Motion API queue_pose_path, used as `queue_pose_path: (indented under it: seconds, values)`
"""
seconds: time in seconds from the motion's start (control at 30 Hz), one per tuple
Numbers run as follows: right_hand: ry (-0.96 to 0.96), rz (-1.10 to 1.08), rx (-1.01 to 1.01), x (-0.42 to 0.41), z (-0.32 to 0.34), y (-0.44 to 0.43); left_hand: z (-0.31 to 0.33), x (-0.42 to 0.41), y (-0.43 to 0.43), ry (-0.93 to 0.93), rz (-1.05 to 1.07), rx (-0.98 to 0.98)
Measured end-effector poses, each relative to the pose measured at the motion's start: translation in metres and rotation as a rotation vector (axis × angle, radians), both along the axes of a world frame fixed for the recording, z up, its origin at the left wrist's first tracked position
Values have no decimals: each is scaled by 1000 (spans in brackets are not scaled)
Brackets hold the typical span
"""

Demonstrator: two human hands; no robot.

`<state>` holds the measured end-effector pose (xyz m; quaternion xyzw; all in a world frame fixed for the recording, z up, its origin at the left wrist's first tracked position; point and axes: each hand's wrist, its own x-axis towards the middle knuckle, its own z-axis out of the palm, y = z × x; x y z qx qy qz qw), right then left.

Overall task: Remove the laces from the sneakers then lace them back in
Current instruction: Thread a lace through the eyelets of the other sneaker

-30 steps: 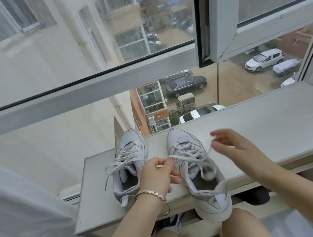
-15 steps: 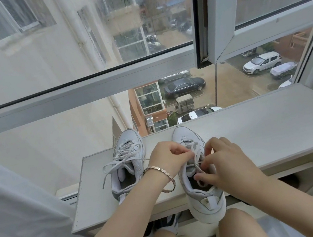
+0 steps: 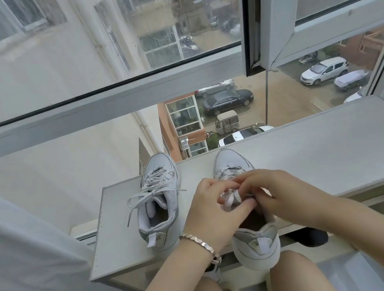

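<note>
Left hand: we see the left hand (image 3: pixel 207 210) over the right sneaker (image 3: pixel 256 245), fingers curled in narrow, thumb and fingertips pinching the right sneaker's lace (image 3: pixel 231 198)
Right hand: the right hand (image 3: pixel 280 194) meets it from the other side, fingers bent close together and nipping the same lace; the 2 hands touch
Right sneaker: pale grey, padded collar, pull tab at the back; it lies toe toward the window, its mouth hidden under our hands
Left sneaker: the left sneaker (image 3: pixel 157 204) sits just beside it, not touching, with its flat white lace (image 3: pixel 144 198) threaded through the eyelets and 2 loose ends trailing over its left side
Materials: both shoes look like smooth leather with mesh panels and thick rubbery soles; the shelf (image 3: pixel 327 147) is a flat, matt board with a faint pale wood grain; a bracelet (image 3: pixel 200 242) of small angular metal links circles our left wrist
Edges: the right sneaker's heel overhangs the shelf's near edge above our knees; the left sneaker's toe reaches the far edge by the window frame (image 3: pixel 101 104)
Open room: a broad bare stretch of shelf runs right of our hands; only a narrow strip lies left of the left sneaker, beside the white curtain (image 3: pixel 12 254)
</note>
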<state>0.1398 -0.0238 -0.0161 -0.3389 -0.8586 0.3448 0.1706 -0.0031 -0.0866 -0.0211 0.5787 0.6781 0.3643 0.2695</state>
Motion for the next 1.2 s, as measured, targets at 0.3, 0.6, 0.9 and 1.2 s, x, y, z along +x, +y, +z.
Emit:
queue_pose_path:
  seconds: [0.3, 0.6, 0.9, 1.2]
  values:
    - [-92, -7, 330, 1, -5, 19, -7, -14, 10, 34, 6, 147]
    - [-335, 0, 538, 5, 5, 24, 14, -30, 16, 149, -67, -22]
    - [51, -241, -79, 18, -18, 15, -3, -17, 34, -173, 140, -153]
    - [-13, -280, 162, 0, 15, -27, 9, -37, 0, 91, 293, 153]
